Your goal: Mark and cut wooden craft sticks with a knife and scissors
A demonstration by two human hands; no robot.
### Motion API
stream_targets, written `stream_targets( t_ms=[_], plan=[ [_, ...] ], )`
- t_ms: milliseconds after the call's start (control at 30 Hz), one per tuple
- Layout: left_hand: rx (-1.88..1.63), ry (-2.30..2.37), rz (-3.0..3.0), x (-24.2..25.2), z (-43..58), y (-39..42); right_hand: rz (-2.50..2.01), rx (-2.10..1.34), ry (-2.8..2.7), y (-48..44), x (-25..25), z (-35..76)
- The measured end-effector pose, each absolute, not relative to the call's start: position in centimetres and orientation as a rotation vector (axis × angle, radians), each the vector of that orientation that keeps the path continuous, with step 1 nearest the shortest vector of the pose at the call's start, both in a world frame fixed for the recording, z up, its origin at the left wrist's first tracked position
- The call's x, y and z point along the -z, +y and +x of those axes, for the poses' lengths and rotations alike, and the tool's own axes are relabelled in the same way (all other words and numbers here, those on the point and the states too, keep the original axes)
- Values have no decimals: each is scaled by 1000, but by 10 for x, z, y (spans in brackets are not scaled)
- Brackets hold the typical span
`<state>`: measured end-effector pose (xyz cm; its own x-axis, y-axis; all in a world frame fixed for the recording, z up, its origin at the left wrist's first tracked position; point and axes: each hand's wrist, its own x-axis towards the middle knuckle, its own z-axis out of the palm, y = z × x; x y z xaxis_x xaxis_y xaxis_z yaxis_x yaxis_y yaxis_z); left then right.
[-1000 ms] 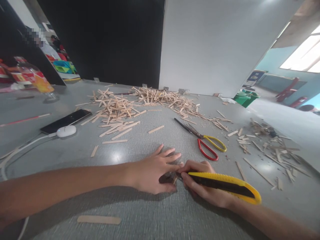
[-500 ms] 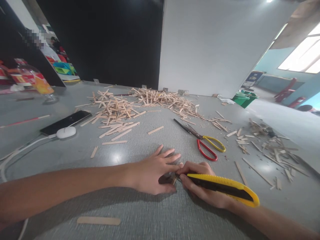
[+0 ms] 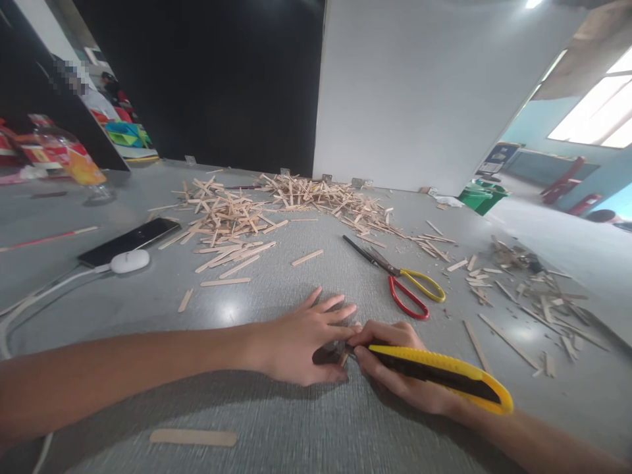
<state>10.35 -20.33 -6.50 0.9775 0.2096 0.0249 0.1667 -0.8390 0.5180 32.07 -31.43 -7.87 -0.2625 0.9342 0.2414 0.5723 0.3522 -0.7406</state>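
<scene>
1. The fingers of the right hand [image 3: 395, 368] are curled tight round a yellow utility knife [image 3: 444, 376]. Its front end points left, toward a small piece of wood [image 3: 343, 356] just below the middle of the frame.
2. The left hand [image 3: 303, 342] lies flat on the grey table [image 3: 306, 421] with its fingers [image 3: 336, 304] spread apart. The forefinger and thumb tips sit on either side of the small piece of wood; whether they pinch it or only press on it cannot be told.
3. The two hands meet at that piece, fingertips almost touching.
4. Just above and right of the hands lie scissors [image 3: 402, 282] with one red and one yellow handle.
5. A single flat stick [image 3: 193, 437] lies alone near the bottom edge, left of centre.
6. Above the hands, across the middle of the frame, is a heap of wooden sticks [image 3: 237, 214], with loose ones trailing down from it.
7. Scattered offcuts [image 3: 533, 293] cover the right side.
8. At the left lie a dark phone [image 3: 131, 240] and a white plug [image 3: 130, 261] on a cable; a bottle [image 3: 69, 158] stands at the upper left.
</scene>
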Motion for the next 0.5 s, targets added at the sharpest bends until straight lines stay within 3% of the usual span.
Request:
stream_targets(
  t_ms=[500],
  plan=[
    [-160,315,2523,70,106,-204,-1287,-613,-1974,-315,84,320]
  ],
)
